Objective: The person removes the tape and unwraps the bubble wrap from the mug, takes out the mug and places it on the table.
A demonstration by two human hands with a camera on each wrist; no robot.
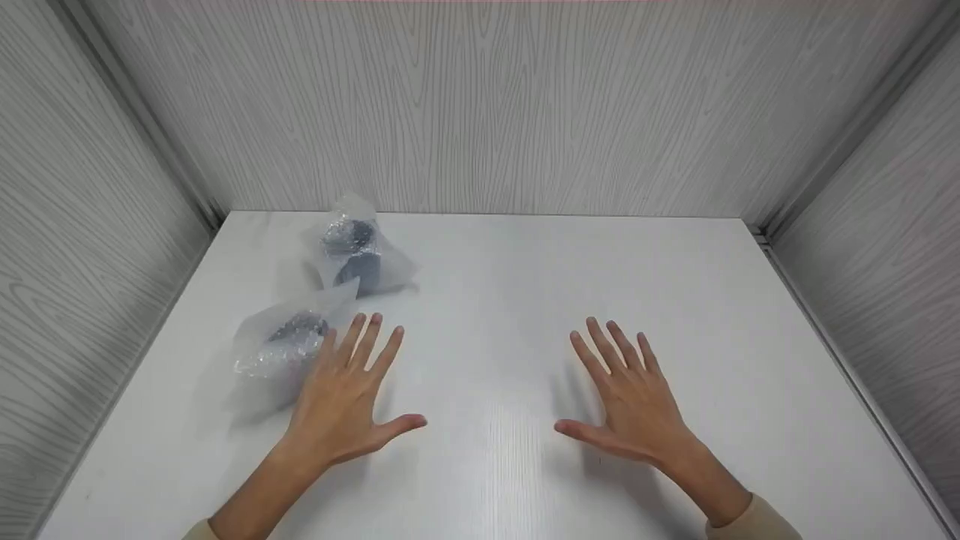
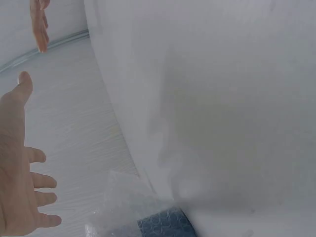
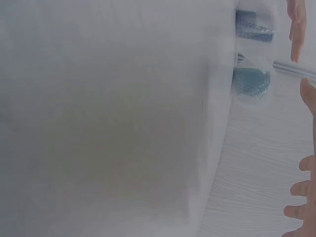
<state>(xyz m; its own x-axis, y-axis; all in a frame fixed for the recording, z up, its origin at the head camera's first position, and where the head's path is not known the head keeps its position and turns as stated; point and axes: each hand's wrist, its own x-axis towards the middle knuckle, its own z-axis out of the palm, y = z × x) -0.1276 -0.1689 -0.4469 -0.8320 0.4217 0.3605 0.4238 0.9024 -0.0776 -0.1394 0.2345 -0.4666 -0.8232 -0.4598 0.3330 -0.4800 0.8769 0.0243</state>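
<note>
My left hand (image 1: 337,405) is held over the white table, palm down with fingers and thumb spread. In the head view its fingers overlap the right edge of a dark object in a bubble-wrap bag (image 1: 289,341); contact cannot be told. Just behind lies another bubble-wrapped dark object (image 1: 360,259), its wrap peaking upward. My right hand (image 1: 637,409) hovers over the table's right half, likewise spread and holding nothing. Blue-grey contents (image 2: 168,224) show through the wrap in the left wrist view. Both bundles, one of them a rounded bundle (image 3: 252,81), appear in the right wrist view.
A white tabletop (image 1: 487,337) stretches beneath both hands. Pale wood-grain panels enclose it: a back wall (image 1: 480,105), a left wall (image 1: 67,247) and a right wall (image 1: 885,225). Grey metal strips (image 1: 832,352) run along the side edges and corners.
</note>
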